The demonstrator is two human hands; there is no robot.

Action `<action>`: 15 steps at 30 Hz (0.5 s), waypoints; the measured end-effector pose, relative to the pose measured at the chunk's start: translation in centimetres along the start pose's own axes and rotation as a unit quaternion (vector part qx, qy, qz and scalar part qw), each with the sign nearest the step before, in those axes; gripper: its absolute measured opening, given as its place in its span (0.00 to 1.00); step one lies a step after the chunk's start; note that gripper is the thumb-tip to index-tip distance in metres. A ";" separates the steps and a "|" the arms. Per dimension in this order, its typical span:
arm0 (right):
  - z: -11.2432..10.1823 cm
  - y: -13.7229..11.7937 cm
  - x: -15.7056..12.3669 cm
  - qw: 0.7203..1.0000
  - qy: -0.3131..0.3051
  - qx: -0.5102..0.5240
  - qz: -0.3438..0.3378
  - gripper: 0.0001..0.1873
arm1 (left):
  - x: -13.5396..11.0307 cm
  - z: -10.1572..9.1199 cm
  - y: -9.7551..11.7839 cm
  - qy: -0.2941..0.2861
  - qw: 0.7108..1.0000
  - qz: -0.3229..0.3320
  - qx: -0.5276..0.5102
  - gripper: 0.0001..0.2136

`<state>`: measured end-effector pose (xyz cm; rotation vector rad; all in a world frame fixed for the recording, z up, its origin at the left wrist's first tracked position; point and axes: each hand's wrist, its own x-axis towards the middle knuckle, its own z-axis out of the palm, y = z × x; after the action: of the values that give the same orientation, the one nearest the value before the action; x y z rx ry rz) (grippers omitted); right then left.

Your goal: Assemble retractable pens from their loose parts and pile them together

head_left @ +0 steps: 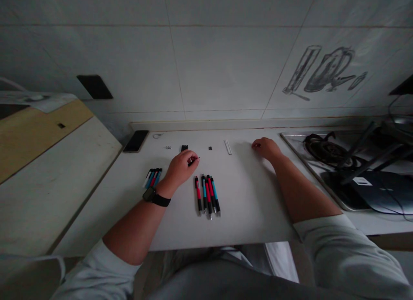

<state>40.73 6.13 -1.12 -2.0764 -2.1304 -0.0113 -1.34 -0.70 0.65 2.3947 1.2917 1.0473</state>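
My left hand (pixel 182 167), with a black watch on its wrist, pinches a short black pen part (pixel 193 162) above the counter. My right hand (pixel 266 147) rests farther right with fingers closed together; whatever they hold, if anything, is too small to name. Several assembled pens (pixel 208 196), red or blue with black grips, lie side by side in front. Left of my wrist are several pen barrels (pixel 152 177) in blue, red and white. Along the back sit black pen parts (pixel 184 147), small metal bits (pixel 168 147), tiny black pieces (pixel 210 148) and thin white refills (pixel 228 147).
A phone (pixel 136 141) lies at the back left of the white counter (pixel 251 214), near a small ring-shaped item (pixel 157 136). On the right is a gas stove (pixel 332 151) with a dark stand over it. A higher cabinet (pixel 54 175) borders the left side.
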 end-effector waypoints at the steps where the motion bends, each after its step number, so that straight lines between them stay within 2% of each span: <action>1: 0.4 0.2 0.2 1.000 0.013 0.007 0.002 0.14 | 0.0 0.0 0.0 0.000 1.000 -0.001 0.001 0.02; 6: 1.6 -0.3 0.6 0.998 0.052 0.040 -0.015 0.15 | -0.1 0.0 0.0 0.000 1.000 0.001 -0.001 0.02; 12: 1.9 -0.9 0.5 0.993 0.048 0.077 -0.070 0.15 | 0.0 0.1 0.0 -0.014 1.000 0.003 0.000 0.01; 15: 2.0 -0.9 0.3 0.992 0.064 0.095 -0.059 0.17 | 0.0 0.2 -0.1 -0.014 1.000 0.004 0.000 0.01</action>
<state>39.62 6.68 -2.96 -1.7929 -2.0860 0.0417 -1.26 -0.66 0.47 2.4069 1.2741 1.0124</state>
